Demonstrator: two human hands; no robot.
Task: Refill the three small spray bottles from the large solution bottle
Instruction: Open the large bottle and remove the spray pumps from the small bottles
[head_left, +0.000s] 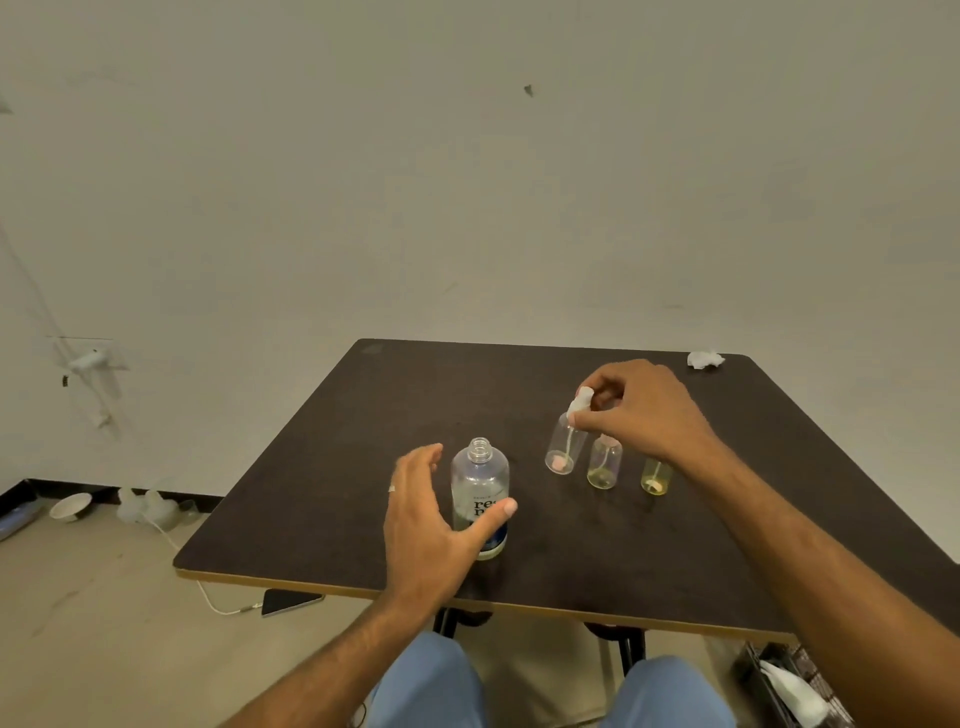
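The large clear solution bottle (480, 488) stands uncapped on the dark table (332, 499). My left hand (431, 525) curves around its left side, fingers spread, thumb touching the label. Three small clear spray bottles stand in a row to the right. My right hand (644, 410) pinches the white spray head (581, 402) of the leftmost small bottle (562, 451), which leans slightly. The middle small bottle (604, 463) and the right small bottle (655, 477) hold a little yellowish liquid; the right one's top is hidden under my wrist.
A crumpled white tissue (705, 359) lies at the table's far right corner. On the floor to the left sit a phone on a cable (291, 601), a bowl (71, 505) and plastic items. A wire basket (789, 686) stands at the lower right.
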